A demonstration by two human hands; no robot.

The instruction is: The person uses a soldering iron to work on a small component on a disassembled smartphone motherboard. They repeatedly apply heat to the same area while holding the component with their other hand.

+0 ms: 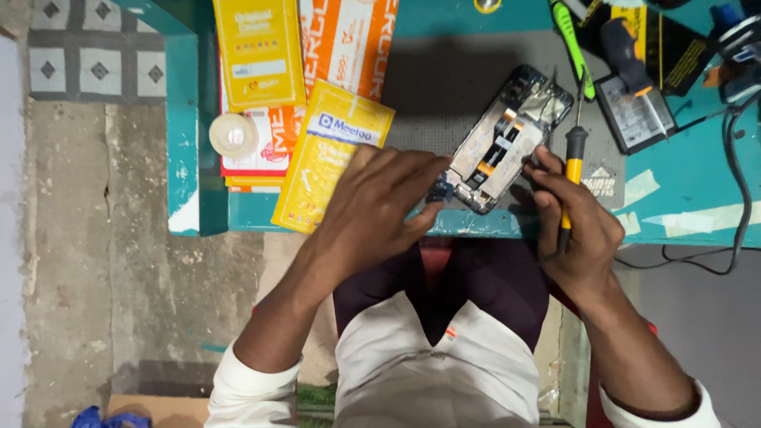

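Observation:
An opened phone (507, 139) with its back removed lies tilted on a grey mat (444, 87) on the teal table. My left hand (380, 202) grips the phone's lower left corner with fingers bent around it. My right hand (575, 226) steadies the phone's lower right edge while holding a yellow-and-black screwdriver (575, 158), whose thin tip points up beside the phone.
Yellow packets (329, 154) and orange boxes (349, 40) lie at the table's left, with a roll of clear tape (234, 135). A phone battery (634, 115), a green tool (572, 43), another screwdriver (626, 55) and black cables (737, 174) sit on the right. Concrete floor lies left.

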